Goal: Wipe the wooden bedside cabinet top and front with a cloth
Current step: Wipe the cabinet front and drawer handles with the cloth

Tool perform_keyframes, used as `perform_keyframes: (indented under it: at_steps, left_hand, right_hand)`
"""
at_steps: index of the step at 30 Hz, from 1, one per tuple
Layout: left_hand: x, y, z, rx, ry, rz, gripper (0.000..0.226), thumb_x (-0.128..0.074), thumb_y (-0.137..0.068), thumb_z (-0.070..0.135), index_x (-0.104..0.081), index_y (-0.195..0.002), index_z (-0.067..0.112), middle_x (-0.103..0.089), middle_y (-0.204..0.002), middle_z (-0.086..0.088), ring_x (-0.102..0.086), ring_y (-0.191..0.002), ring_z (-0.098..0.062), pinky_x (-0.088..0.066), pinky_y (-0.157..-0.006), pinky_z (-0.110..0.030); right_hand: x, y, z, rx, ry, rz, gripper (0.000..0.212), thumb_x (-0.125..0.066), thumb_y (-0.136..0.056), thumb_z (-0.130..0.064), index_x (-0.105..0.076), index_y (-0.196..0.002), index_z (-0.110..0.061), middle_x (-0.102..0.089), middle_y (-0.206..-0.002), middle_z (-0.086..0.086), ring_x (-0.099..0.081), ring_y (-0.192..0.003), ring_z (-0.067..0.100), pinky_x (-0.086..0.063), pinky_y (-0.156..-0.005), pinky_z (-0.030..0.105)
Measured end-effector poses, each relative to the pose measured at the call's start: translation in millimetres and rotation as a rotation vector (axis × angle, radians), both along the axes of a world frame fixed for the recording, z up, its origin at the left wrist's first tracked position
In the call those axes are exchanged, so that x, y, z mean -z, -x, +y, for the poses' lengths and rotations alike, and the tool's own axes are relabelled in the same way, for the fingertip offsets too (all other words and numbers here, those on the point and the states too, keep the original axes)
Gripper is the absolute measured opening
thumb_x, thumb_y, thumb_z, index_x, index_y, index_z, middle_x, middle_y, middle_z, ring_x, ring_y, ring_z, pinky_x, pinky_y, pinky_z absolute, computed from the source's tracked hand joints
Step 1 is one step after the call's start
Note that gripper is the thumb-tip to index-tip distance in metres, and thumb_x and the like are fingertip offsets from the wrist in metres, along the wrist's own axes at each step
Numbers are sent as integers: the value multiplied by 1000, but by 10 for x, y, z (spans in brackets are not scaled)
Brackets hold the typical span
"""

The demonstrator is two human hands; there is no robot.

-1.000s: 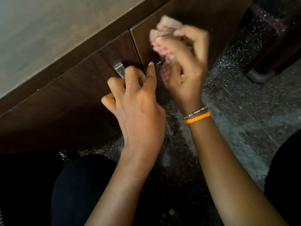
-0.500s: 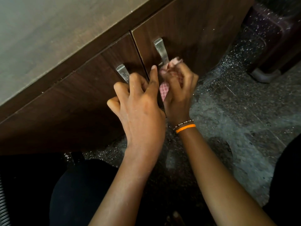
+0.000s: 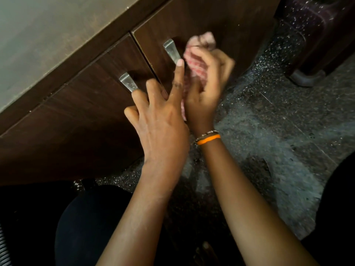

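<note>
The wooden bedside cabinet has a pale top (image 3: 57,35) and two dark brown doors, left (image 3: 80,116) and right (image 3: 221,20), each with a metal handle. My right hand (image 3: 207,81) grips a bunched pink checked cloth (image 3: 201,41) against the right door, just right of its handle (image 3: 172,51). My left hand (image 3: 161,120) lies against the front with fingers spread and straight. Its index fingertip touches the lower end of the right handle, and another finger covers the lower end of the left handle (image 3: 127,82).
Speckled dark stone floor (image 3: 278,131) spreads to the right of the cabinet. A dark piece of furniture with a rounded foot (image 3: 307,77) stands at the upper right. My knees in dark clothing (image 3: 86,223) fill the lower left and right edges.
My right hand with the cloth swept down below the right handle, then came back up to its right side. My left hand's fingers uncurled from the left handle and spread straight.
</note>
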State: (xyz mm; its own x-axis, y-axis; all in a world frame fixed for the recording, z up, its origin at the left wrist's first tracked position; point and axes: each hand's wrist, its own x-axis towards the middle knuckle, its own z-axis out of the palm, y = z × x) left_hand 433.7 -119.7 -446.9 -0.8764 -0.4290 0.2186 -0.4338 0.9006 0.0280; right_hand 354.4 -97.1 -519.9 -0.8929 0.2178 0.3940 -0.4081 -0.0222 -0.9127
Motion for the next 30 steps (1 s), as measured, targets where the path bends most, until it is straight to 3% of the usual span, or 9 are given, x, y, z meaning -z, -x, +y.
perform_keyframes:
  at_steps: [4,9,12,14,19,22,25,27,30]
  left_hand:
    - [-30,-2,-17,3,-6,-36,68,-28,-83,9,-22,-144,39,-47,-106,-12,-41,-92,-32,-19,-68,-39]
    - [13,21,-42,22,14,-94,83,-41,-75,-3,-20,-145,36,-49,-101,-13,-43,-91,-35,-25,-69,-42]
    - [-12,30,-57,34,28,-97,83,-40,-73,-3,-23,-144,37,-50,-100,-12,-42,-89,-33,-22,-70,-42]
    - [-46,42,-65,51,37,-99,83,-39,-72,-3,-24,-144,38,-50,-97,-11,-42,-86,-32,-20,-70,-41]
    - [-55,54,-47,35,18,-111,86,-47,-74,-6,-23,-144,37,-53,-95,-9,-42,-89,-33,-19,-70,-39]
    - [-31,60,-44,49,-9,-90,80,-40,-72,-1,-27,-144,34,-56,-90,-5,-44,-86,-34,-21,-69,-38]
    - [-39,64,-66,73,-55,-75,78,-29,-69,5,-30,-143,31,-57,-87,-5,-47,-84,-33,-25,-68,-37]
    - [-45,67,-56,80,-93,-76,79,-25,-69,7,-28,-144,31,-55,-86,-5,-48,-82,-32,-27,-69,-37]
    - [-4,64,-29,66,-151,-79,82,-32,-73,-3,-20,-146,31,-53,-87,-6,-51,-81,-30,-31,-70,-39]
  right_hand:
    - [165,107,-310,35,86,-79,28,-58,-84,5,-57,-113,6,-41,-118,26,-53,-114,34,-50,-97,33]
    - [936,390,-349,324,261,-474,49,-34,-78,20,-49,-124,11,-42,-123,30,-54,-111,23,-36,-96,3]
    - [1380,327,-328,276,368,-877,52,-29,-83,17,-43,-131,6,-36,-128,30,-50,-116,40,-38,-101,25]
    - [1517,284,-324,209,375,-962,50,-29,-84,18,-42,-131,6,-34,-131,30,-46,-119,40,-38,-103,32]
    - [1130,70,-262,265,324,-718,50,-29,-76,20,-45,-122,12,-44,-127,21,-49,-120,26,-36,-98,7]
    - [547,100,-166,223,189,-237,34,-39,-81,16,-50,-114,11,-44,-115,18,-46,-110,0,-34,-102,13]
    - [105,292,-211,133,59,66,24,-48,-86,6,-59,-107,6,-45,-109,21,-52,-108,24,-47,-96,32]
    - [169,390,-249,186,55,90,23,-47,-90,-4,-58,-108,5,-46,-111,20,-54,-109,20,-50,-93,28]
    - [582,625,-148,260,167,-138,32,-46,-86,14,-51,-117,14,-47,-115,0,-44,-103,-20,-35,-89,-2]
